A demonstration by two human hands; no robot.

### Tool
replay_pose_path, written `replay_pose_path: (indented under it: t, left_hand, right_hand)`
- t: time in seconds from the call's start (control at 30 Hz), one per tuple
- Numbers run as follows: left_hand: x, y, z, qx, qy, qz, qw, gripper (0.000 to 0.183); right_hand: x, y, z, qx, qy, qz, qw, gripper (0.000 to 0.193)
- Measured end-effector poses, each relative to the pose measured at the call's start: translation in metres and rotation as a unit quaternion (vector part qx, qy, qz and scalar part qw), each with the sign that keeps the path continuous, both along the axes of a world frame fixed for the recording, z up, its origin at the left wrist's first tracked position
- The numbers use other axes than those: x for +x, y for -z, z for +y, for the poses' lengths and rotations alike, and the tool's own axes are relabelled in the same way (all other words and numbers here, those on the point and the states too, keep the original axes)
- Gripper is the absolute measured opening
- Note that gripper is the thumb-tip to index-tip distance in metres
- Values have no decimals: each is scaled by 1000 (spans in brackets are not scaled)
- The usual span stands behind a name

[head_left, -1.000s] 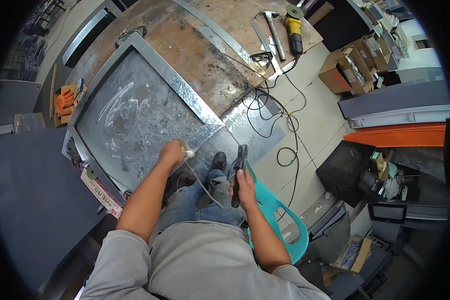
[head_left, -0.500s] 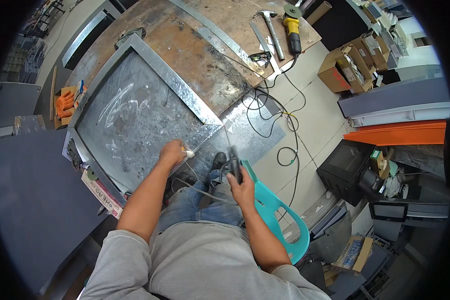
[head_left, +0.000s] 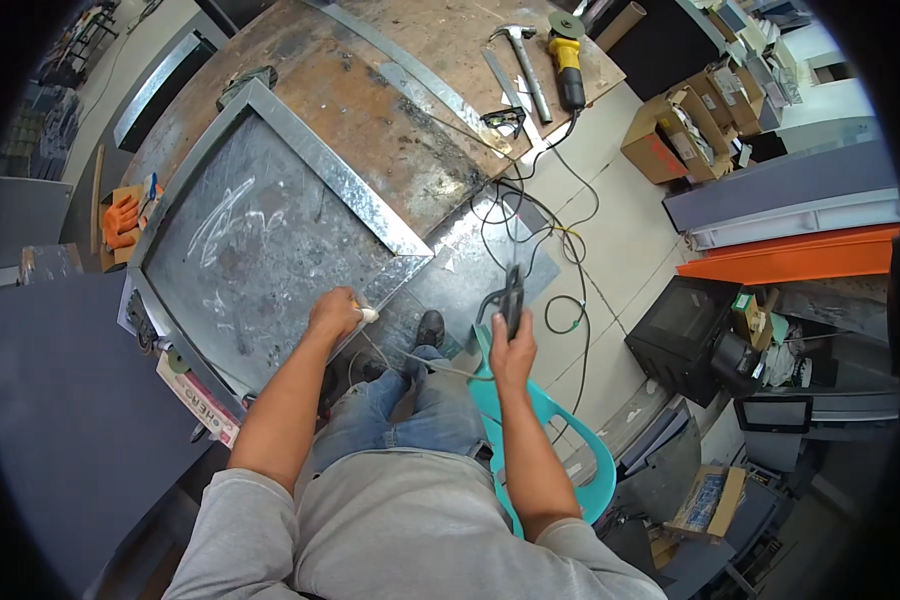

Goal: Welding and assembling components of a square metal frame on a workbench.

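My right hand [head_left: 512, 352] is closed around a black welding electrode holder [head_left: 512, 300], raised right of the metal frame's near corner and apart from it. A thin, blurred rod points up from the holder's far end, and a grey cable [head_left: 425, 362] runs left from it past my legs. At the near edge of the silvery metal frame [head_left: 355, 195], my left hand [head_left: 336, 313] has its fingers curled beside a small white piece [head_left: 369, 315]; what exactly this piece is cannot be made out. Chalk-like scribbles mark the grey surface [head_left: 290, 255] inside the frame.
On the worn bench [head_left: 400, 130] lie a claw hammer [head_left: 528, 70], a yellow angle grinder [head_left: 567, 72] and long metal strips. A black cord [head_left: 588, 340] loops over the tiled floor. A teal chair [head_left: 595, 465] stands close by my right arm. Orange gloves [head_left: 121, 220] lie at left.
My right hand has carried the electrode holder right, away from the frame's corner. My left hand stays at the frame's near edge. The whole view has shifted slightly.
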State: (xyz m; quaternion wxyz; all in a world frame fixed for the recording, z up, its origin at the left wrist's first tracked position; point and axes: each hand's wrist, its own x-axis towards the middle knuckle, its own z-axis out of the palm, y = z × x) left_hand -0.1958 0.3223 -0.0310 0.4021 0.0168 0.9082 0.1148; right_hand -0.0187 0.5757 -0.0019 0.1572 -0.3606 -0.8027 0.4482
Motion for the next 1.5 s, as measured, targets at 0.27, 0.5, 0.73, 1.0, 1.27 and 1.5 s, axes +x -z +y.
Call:
replay_pose_path:
  t: [0.27, 0.5, 0.73, 1.0, 1.27, 1.5]
  left_hand:
    - [1, -1, 0, -10, -2, -2, 1000, 36]
    - [0, 10, -4, -14, -11, -1, 1000, 37]
    - [1, 5, -3, 3, -14, -11, 1000, 34]
    - [-1, 5, -1, -13, -10, -14, 1000, 28]
    - [1, 5, -4, 11, -10, -9, 1000, 26]
    - [-3, -4, 4, -56, -25, -34, 998, 29]
  right_hand:
    - [-81, 22, 49, 66, -107, -32, 992, 36]
    - [-108, 42, 47, 84, -120, -97, 984, 44]
    - [-111, 47, 47, -140, -73, -119, 980, 44]
    - [-110, 26, 46, -229, -3, -49, 972, 35]
    - [-93, 50, 39, 69, -87, -97, 989, 42]
    - [-97, 49, 52, -521, 56, 3, 852, 41]
